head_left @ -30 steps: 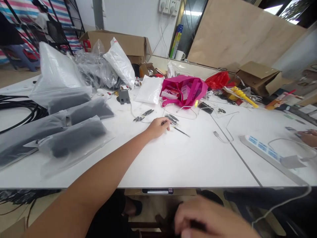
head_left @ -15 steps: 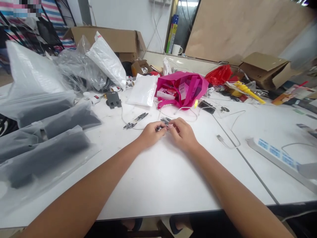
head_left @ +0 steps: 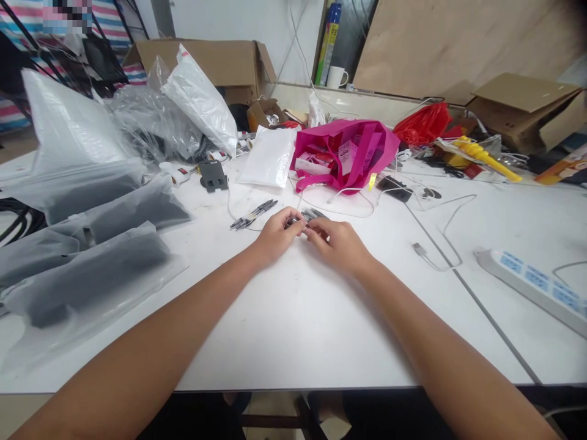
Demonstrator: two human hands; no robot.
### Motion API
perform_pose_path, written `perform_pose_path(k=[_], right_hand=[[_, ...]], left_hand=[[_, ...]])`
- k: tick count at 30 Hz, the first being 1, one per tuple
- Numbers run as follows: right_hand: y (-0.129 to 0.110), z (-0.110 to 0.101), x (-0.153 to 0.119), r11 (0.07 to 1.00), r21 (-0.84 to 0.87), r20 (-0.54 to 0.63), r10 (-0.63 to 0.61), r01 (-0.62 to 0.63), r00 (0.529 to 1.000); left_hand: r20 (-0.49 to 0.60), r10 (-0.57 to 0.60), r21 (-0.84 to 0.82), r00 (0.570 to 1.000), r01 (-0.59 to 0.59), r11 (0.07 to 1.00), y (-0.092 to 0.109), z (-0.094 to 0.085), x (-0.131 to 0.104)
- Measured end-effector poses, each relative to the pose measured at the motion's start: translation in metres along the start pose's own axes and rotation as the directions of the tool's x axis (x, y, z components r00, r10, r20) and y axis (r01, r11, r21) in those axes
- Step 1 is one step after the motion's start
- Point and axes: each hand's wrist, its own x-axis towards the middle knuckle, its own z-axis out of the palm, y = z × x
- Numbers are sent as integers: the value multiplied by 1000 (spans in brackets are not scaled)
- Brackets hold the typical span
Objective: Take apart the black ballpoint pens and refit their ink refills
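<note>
Right hand (head_left: 338, 241) moved: a second ago blurred low near the front edge, now up over the white surface (head_left: 293, 336), fingertips meeting the left hand (head_left: 279, 235). View has shifted somewhat too.

Left to right: black cable coil (head_left: 18, 220) at far left, partly behind frosted bags (head_left: 96, 275) with dark contents. Crumpled clear plastic and white packages stand behind those. Grey holder (head_left: 213, 176) further in, upright. Group of pens (head_left: 254, 215) lies flat, angled, just beside left hand. Left hand curled, fingers gripping small dark piece (head_left: 290, 222), mostly hidden, just above surface at centre. More dark pens (head_left: 313, 214) lie right behind where the hands meet, partly covered. Right hand bent inward, thumb and fingers bunched at left fingertips; can't tell if it grips anything. Pink bag (head_left: 348, 156) behind, packets inside, mouth facing front. Black flat box (head_left: 395, 188) right of it. White cable with USB plug (head_left: 418, 249) on surface, well apart from hands. White power strip (head_left: 532, 278), blue sockets, far right.
</note>
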Motion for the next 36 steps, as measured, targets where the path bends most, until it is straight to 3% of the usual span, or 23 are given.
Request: perform_pose_path(k=[6, 14, 23, 28, 31, 33, 36], right_hand=[[11, -5, 3, 986, -51, -105, 151, -157, 983], [22, 1, 2, 967, -197, -154, 136, -165, 979], [30, 0, 1, 969, -195, -238, 105, -153, 966], [26, -1, 0, 980, -144, -215, 108, -140, 971], [24, 0, -1, 984, -125, -196, 103, -129, 975], [23, 0, -1, 988, -110, -191, 89, -111, 978], [19, 1, -2, 992, -115, -168, 38, -58, 985]], left_hand=[[-59, -37, -158, 998, 28, 987, -7, -2, 8], [-40, 163, 281, 986, -145, 948, -4, -6, 2], [80, 233, 439, 969, -244, 865, -14, -3, 2], [248, 365, 563, 898, -440, 700, -12, -6, 1], [295, 410, 621, 863, -499, 605, -10, -12, 2], [295, 410, 643, 863, -497, 583, -8, -17, 2], [250, 352, 664, 902, -424, 615, -7, -20, 2]])
